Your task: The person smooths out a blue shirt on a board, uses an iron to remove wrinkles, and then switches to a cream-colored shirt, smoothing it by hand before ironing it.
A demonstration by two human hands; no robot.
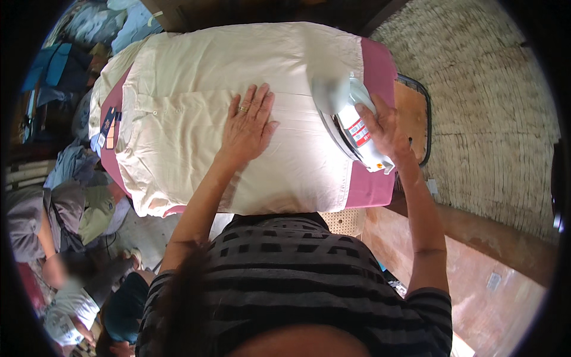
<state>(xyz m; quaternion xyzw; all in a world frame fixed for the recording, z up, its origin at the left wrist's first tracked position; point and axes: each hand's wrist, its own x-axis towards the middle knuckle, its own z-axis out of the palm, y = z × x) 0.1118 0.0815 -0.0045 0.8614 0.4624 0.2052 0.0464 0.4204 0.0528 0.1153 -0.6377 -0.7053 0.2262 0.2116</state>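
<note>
A cream shirt (pixel 190 131) lies spread over a dark pink padded ironing board (pixel 380 65). My left hand (pixel 248 122) rests flat on the middle of the fabric, fingers stretched, with a ring on one finger. At the board's right end my right hand (pixel 385 128) grips a white and pale green steam iron (pixel 357 122) by its handle. The iron is tipped, its soleplate edge turned toward the left; I cannot tell whether it touches the cloth. Near the collar at the left, a dark tag (pixel 108 126) hangs from the shirt.
Beyond the board's right end shows a wooden panel in a black metal frame (pixel 427 119). A rough woven-looking wall (pixel 488 107) stands to the right. Piles of clothes (pixel 83 27) lie at the far left. Other people (pixel 71 220) sit at the lower left.
</note>
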